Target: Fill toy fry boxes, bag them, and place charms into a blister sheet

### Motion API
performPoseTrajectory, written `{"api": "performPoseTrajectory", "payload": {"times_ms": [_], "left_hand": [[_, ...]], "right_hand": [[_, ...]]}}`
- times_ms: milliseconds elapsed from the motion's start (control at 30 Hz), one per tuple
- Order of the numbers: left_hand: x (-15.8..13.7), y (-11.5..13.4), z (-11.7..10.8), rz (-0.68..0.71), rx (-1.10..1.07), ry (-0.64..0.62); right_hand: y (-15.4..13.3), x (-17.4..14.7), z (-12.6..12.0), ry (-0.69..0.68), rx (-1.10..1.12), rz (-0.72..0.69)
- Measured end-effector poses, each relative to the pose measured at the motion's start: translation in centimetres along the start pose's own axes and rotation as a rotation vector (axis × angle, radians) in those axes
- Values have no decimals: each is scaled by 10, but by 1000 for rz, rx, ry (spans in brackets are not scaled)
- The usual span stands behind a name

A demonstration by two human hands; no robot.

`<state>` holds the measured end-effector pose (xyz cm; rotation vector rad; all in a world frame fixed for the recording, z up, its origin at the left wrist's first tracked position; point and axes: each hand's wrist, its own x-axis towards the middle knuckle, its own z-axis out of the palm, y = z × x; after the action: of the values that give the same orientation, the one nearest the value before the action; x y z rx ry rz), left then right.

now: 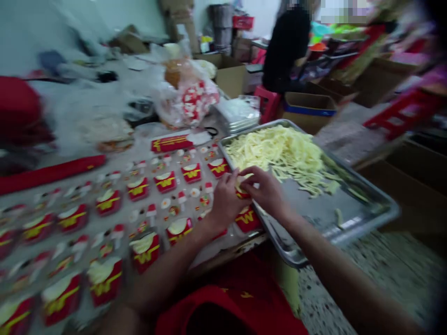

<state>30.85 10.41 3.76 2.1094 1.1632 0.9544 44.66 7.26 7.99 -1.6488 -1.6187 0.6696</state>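
Observation:
In the middle of the head view, my left hand (pixel 225 197) is wrapped round a small red fries carton (pixel 241 191) with a pale yellow filling at its top. My right hand (pixel 263 186) meets it there, thumb and fingers pinched together at the carton's opening; whatever they pinch is hidden. Both hands are over the near left rim of a metal tray (pixel 314 218), which bears a heap of pale yellow fry-like strips (pixel 279 149). Beneath my hands and to their left, rows of similar red cartons (pixel 145 251) with yellow markings lie on the table, several of them filled.
Small toy-like pieces (pixel 172 209) lie between the carton rows. Plastic bags (pixel 188 88) and a stack of clear packs (pixel 239 111) stand behind. A person in black (pixel 288 46) sits on a red stool (pixel 267 102) beside an open cardboard box (pixel 309 109).

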Motion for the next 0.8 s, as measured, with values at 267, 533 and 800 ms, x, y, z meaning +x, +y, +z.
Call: {"api": "performPoseTrajectory", "payload": {"times_ms": [267, 533, 800], "left_hand": [[-89, -48, -121, -137, -13, 507], [-242, -89, -255, -554, 106, 783], [-377, -137, -377, -793, 201, 788]], "right_hand": [[-97, 27, 115, -54, -109, -498], [-203, -23, 274, -892, 244, -598], [-312, -77, 438, -1107, 53, -599]]}}
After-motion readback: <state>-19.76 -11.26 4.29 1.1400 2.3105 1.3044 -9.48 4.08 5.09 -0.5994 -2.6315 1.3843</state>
